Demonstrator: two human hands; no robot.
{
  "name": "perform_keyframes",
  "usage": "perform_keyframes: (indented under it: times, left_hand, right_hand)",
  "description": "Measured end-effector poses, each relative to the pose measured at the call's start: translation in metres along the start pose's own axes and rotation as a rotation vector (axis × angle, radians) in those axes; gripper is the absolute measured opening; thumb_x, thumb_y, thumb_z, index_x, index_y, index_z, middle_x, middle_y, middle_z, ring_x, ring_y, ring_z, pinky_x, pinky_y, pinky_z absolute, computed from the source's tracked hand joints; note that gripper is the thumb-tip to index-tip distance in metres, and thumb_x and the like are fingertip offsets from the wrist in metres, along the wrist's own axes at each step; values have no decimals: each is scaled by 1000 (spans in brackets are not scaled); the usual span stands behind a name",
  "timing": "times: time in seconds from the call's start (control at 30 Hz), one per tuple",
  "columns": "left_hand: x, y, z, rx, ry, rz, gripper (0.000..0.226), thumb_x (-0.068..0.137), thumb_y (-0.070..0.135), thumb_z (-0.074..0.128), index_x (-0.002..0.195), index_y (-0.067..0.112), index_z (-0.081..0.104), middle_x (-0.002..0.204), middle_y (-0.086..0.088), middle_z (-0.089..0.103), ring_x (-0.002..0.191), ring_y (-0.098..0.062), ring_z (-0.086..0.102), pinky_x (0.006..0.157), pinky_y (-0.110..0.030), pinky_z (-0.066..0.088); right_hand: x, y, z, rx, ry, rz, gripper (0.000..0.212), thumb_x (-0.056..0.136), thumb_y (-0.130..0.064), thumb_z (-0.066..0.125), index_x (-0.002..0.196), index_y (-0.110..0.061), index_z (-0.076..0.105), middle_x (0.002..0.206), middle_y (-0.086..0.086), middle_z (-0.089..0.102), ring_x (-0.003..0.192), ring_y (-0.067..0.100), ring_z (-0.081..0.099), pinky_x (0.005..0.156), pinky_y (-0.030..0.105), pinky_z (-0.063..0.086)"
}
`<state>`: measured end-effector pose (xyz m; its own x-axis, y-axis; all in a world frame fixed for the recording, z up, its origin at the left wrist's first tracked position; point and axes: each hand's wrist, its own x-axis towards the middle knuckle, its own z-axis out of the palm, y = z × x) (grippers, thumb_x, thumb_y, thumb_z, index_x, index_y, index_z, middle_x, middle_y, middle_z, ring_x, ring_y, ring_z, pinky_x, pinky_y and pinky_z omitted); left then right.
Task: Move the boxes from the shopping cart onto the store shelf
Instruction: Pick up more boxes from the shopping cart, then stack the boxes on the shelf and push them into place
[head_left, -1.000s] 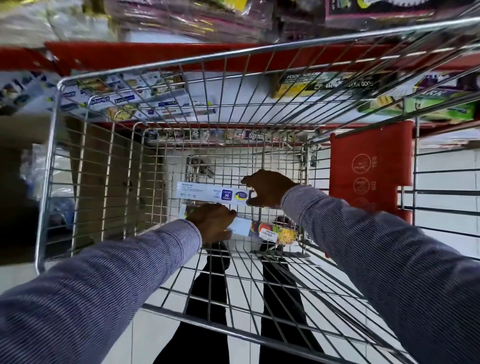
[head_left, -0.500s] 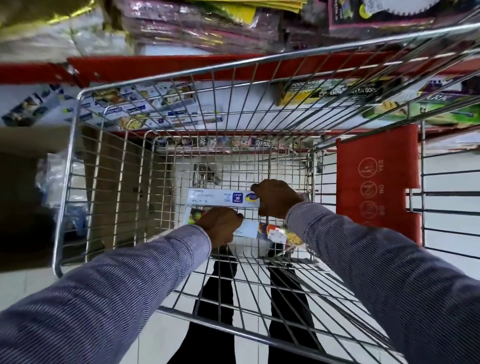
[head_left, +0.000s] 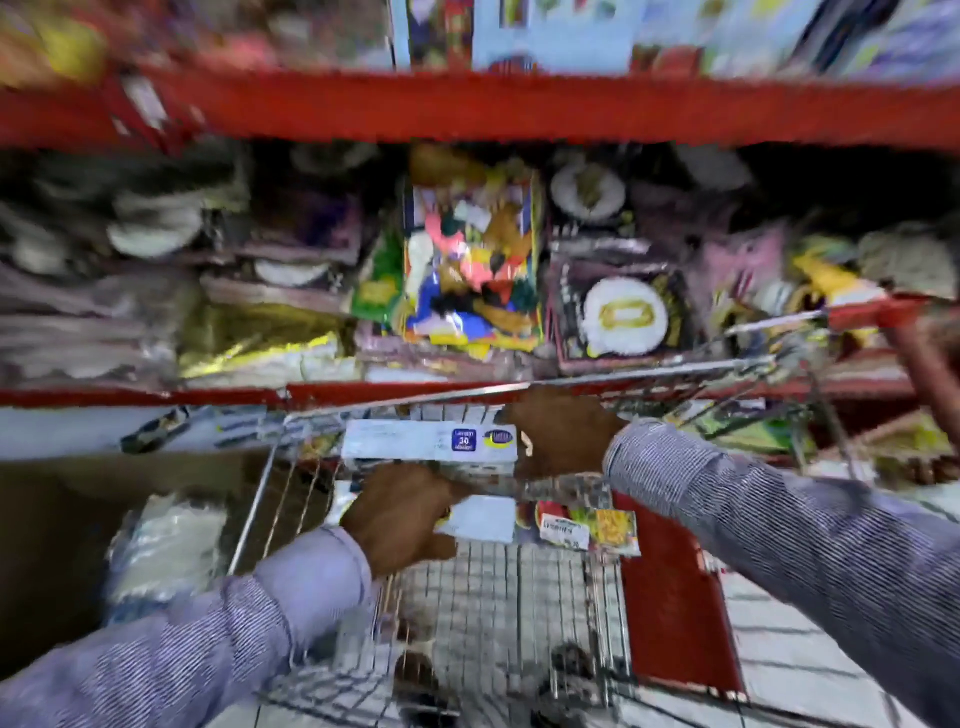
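The picture is blurred by motion. My right hand (head_left: 563, 431) grips the right end of a long white box (head_left: 415, 441) with a blue label, held level near the far rim of the wire shopping cart (head_left: 498, 587). My left hand (head_left: 402, 514) grips a second long box (head_left: 566, 522) with fruit pictures and a price sticker, lower and nearer to me. Both boxes are above the cart's basket. The store shelf (head_left: 156, 397) with red edges stands just beyond the cart.
The shelf above the red edge is packed with party goods, foil packs and paper plates (head_left: 623, 317). A red plastic flap (head_left: 675, 597) hangs on the cart's right side. A plastic-wrapped bundle (head_left: 166, 551) lies left of the cart.
Both hands have lifted the two boxes up from the cart's bottom toward its far rim. My view has swung upward, and the shelf now fills the upper half.
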<state>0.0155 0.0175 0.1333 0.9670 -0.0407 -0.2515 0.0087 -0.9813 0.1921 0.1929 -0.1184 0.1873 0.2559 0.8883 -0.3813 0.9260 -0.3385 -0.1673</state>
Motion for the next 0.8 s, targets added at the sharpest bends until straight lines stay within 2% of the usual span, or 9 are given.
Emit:
perform_keyframes:
  times: [0.07, 0.13, 0.23, 0.33, 0.4, 0.53, 0.6, 0.67, 0.8]
  left_hand:
    - [-8, 5, -51, -12, 91, -8, 62, 70, 63, 69, 124, 32, 64, 105, -2, 77, 105, -27, 69, 79, -34, 56]
    - [-11, 7, -93, 13, 129, -24, 67, 70, 71, 62, 126, 34, 63, 118, -1, 74, 115, -25, 65, 89, -35, 54]
    - [-19, 14, -155, 18, 185, -31, 75, 66, 67, 61, 136, 42, 54, 135, 6, 66, 125, -17, 58, 97, -31, 50]
    - [-23, 26, -214, 32, 260, -38, 71, 62, 59, 70, 130, 43, 60, 112, 7, 76, 106, -16, 68, 78, -24, 50]
    - [-24, 33, -247, 40, 328, -31, 71, 59, 67, 67, 125, 43, 63, 104, 5, 77, 96, -14, 70, 71, -24, 45]
    - [-19, 42, -305, 36, 362, -55, 74, 56, 62, 71, 127, 44, 62, 107, 9, 76, 96, -12, 67, 78, -27, 51]
    - [-14, 45, -335, 13, 387, -60, 74, 53, 60, 69, 125, 45, 63, 108, 9, 75, 98, -13, 67, 81, -30, 53]
    - [-4, 47, -359, 12, 397, -57, 69, 55, 56, 72, 122, 47, 63, 104, 12, 76, 94, -14, 66, 75, -29, 51]
    - [20, 47, -393, 32, 385, -41, 60, 60, 47, 77, 119, 47, 66, 97, 13, 77, 85, -13, 65, 65, -26, 41]
  right_hand:
    - [-18, -6, -50, -79, 62, -20, 49, 74, -46, 74, 113, -17, 67, 111, 9, 72, 105, 30, 65, 87, 36, 54]
    - [-32, -9, -92, -84, 111, -31, 50, 74, -47, 75, 114, -18, 66, 113, 5, 70, 108, 28, 61, 88, 34, 49]
    - [-56, -13, -151, -103, 191, -22, 47, 73, -44, 79, 108, -16, 65, 109, 9, 70, 103, 30, 62, 75, 29, 43]
    - [-76, -14, -204, -143, 252, -8, 51, 72, -43, 78, 112, -15, 64, 109, 11, 69, 103, 30, 62, 70, 26, 36]
    - [-92, -13, -237, -167, 285, 8, 49, 72, -42, 78, 113, -18, 66, 107, 8, 71, 98, 29, 63, 71, 30, 46]
    - [-113, -5, -291, -163, 364, 45, 32, 73, -32, 79, 99, -17, 67, 95, 8, 73, 79, 25, 58, 67, 28, 39]
    - [-119, 2, -314, -194, 395, 74, 39, 75, -31, 78, 107, -13, 66, 103, 9, 74, 92, 30, 64, 70, 30, 44]
    - [-119, 12, -333, -189, 410, 102, 48, 79, -31, 76, 119, -7, 63, 113, 13, 70, 104, 32, 64, 83, 36, 52]
    - [-109, 39, -358, -156, 414, 161, 54, 85, -30, 71, 132, -6, 55, 132, 14, 62, 118, 33, 59, 99, 42, 49]
